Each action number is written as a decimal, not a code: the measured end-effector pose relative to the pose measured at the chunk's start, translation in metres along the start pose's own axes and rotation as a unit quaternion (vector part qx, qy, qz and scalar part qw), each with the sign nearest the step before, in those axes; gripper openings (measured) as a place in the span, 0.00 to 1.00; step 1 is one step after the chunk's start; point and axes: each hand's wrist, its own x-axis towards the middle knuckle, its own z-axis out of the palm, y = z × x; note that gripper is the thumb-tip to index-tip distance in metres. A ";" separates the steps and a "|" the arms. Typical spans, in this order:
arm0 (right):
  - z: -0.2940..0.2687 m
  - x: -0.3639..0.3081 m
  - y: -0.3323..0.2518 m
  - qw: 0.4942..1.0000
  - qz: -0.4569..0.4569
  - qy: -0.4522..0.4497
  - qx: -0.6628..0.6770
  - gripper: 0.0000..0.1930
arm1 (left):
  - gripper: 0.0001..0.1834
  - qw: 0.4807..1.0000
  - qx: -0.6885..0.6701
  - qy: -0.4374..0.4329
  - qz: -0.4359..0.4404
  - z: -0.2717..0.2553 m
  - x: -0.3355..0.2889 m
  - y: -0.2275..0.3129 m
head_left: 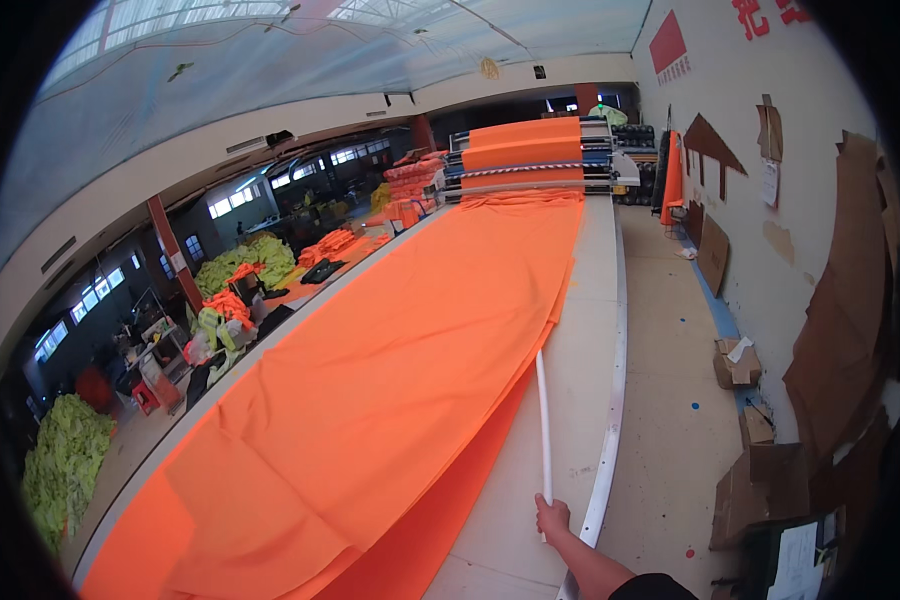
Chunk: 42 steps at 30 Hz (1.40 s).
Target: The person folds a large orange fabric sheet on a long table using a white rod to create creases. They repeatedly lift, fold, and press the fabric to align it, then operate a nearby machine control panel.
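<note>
Bright orange fabric (370,350), matte, one plain colour, lies lengthwise along the long tabletop (590,320), from the roller machine (530,165) at the far end to the bottom of the view. Upper sheet wide and loose: soft diagonal creases, small folds at near left, bunched gathers just before the machine. Its right edge runs in a slanting line, raised toward the near end, with a deeper orange layer showing beneath. Right hand (552,515) has its fingers wrapped around a thin white rod (544,420) near the lower end; rod reaches up to the fabric's right edge. Its far tip is lost at the cloth, so can't tell how far under it goes. Left hand out of frame, state can't be told. Pale tabletop shows right of the cloth, widening toward the near end, bounded by a curved-looking metal edge strip (608,430); only a slim margin on the left. Past the strip, floor (660,400) runs as an aisle to cardboard boxes (760,490) along the wall (740,90).
</note>
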 end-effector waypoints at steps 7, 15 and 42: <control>-0.121 -0.155 0.045 0.891 -0.154 0.020 -0.427 0.28 | 0.17 1.000 0.020 -0.001 0.023 -0.064 0.038 0.027; -0.190 -0.282 0.029 0.849 -0.174 -0.089 -0.492 0.26 | 0.26 0.991 0.091 -0.089 0.040 -0.119 0.044 0.009; -0.382 -0.638 0.296 0.836 -0.113 0.118 -0.524 0.30 | 0.18 0.991 0.065 -0.105 -0.048 -0.256 0.062 -0.057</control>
